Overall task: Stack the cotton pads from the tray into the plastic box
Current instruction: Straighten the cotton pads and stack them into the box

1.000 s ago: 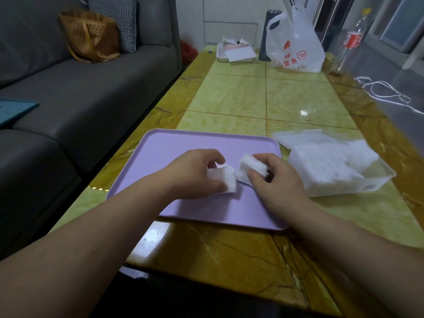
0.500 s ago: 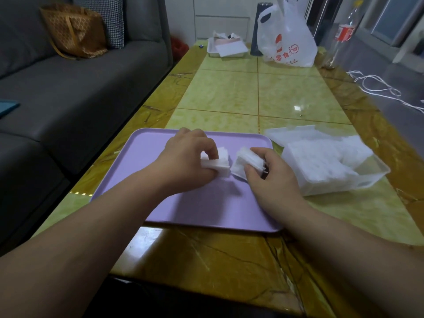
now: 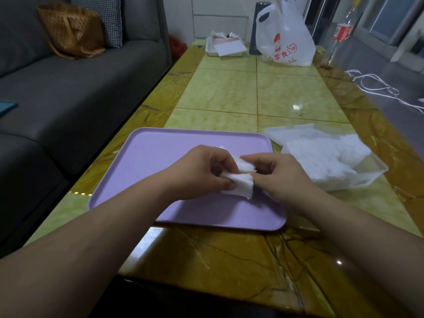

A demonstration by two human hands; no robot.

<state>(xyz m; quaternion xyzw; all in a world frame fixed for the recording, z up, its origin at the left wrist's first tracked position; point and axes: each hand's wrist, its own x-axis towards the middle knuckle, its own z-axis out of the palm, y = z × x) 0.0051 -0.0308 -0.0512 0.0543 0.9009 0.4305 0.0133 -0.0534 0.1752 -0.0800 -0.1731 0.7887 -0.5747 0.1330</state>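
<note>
A lilac tray [image 3: 160, 154] lies on the table in front of me. Above its middle, my left hand [image 3: 202, 173] grips a small stack of white cotton pads [image 3: 241, 185]. My right hand [image 3: 280, 175] pinches a second bunch of cotton pads [image 3: 246, 166], pressed against the top of the first. The two hands meet over the tray. To the right stands the clear plastic box [image 3: 367, 177], filled with a loose heap of white pads [image 3: 321, 157]. Its lid [image 3: 289, 134] lies open behind it.
The table [image 3: 229, 95] is glossy yellow-green stone. At its far end sit a white plastic bag [image 3: 286, 40], a small tray of papers [image 3: 226, 48] and a bottle [image 3: 339, 37]. A grey sofa [image 3: 80, 83] runs along the left. White cord [image 3: 376, 88] lies on the floor at right.
Both hands lifted their bunches of pads off the tray and brought them together; the two bunches now touch above the tray's middle.
</note>
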